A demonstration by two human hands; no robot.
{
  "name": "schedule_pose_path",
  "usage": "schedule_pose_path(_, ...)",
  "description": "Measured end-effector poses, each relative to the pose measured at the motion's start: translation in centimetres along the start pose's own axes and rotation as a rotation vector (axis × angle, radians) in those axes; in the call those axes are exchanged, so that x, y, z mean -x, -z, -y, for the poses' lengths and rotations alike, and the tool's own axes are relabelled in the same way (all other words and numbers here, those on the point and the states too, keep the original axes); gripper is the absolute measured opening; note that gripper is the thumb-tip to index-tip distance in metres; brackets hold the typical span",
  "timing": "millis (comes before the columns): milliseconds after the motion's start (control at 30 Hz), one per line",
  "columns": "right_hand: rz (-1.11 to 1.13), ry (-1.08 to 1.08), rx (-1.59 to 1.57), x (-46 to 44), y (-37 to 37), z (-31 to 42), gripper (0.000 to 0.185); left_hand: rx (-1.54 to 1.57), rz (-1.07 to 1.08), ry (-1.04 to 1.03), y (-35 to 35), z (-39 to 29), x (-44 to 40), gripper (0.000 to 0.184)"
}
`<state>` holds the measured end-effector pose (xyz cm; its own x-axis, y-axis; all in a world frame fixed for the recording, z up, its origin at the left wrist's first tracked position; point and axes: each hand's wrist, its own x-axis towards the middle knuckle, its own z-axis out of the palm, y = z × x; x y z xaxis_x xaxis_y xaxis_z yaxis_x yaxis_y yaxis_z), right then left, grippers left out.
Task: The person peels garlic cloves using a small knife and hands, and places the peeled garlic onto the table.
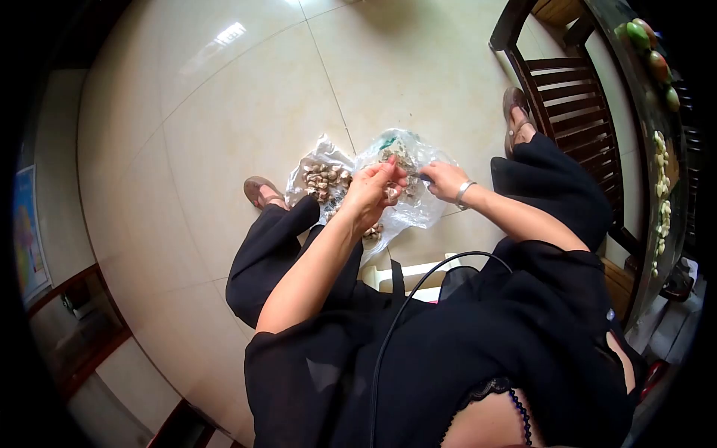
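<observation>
My left hand [373, 191] is closed, its fingertips pinched round a small pale piece that looks like a mushroom or bulb, over the plastic. To its right my right hand [444, 181], with a silver bangle at the wrist, is closed on the dark handle of a tool whose far end I cannot make out. Below both hands a clear plastic bag [426, 211] lies spread on the floor with brownish scraps on it. On the white plastic [306, 160] to the left sits a pile of small brown-and-white round pieces [321, 179]; several more lie below my left hand.
Tiled floor [246, 112] surrounds the plastic. My shod feet stand either side of it. A white stool [385, 278] shows beneath me. At the right are a dark wooden chair [571, 112] and a dark table with mangoes [659, 67] and a row of pale pieces [662, 187].
</observation>
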<state>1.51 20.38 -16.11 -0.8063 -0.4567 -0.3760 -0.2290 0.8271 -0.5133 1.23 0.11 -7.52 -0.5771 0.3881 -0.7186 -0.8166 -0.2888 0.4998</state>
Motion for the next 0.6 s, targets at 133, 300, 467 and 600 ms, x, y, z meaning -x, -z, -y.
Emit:
schedule_pose_path(133,-0.075,-0.062,-0.397,1.6,5.4,2.9,0.022,0.099,0.053,-0.022,-0.5,0.3,1.1,0.033)
schedule_pose_path(300,-0.217,0.124,-0.578,4.5,10.3,7.9,0.022,0.198,0.119,-0.041,-0.8,0.9,1.7,0.037)
schedule_pose_path(467,-0.272,0.373,-0.367,4.9,9.1,9.0,0.025,0.269,0.041,-0.109,-3.0,0.4,3.4,0.043)
schedule_pose_path(600,-0.227,0.368,-0.504,4.1,9.8,9.0,0.025,0.249,0.109,-0.190,-2.0,0.2,3.4,0.046)
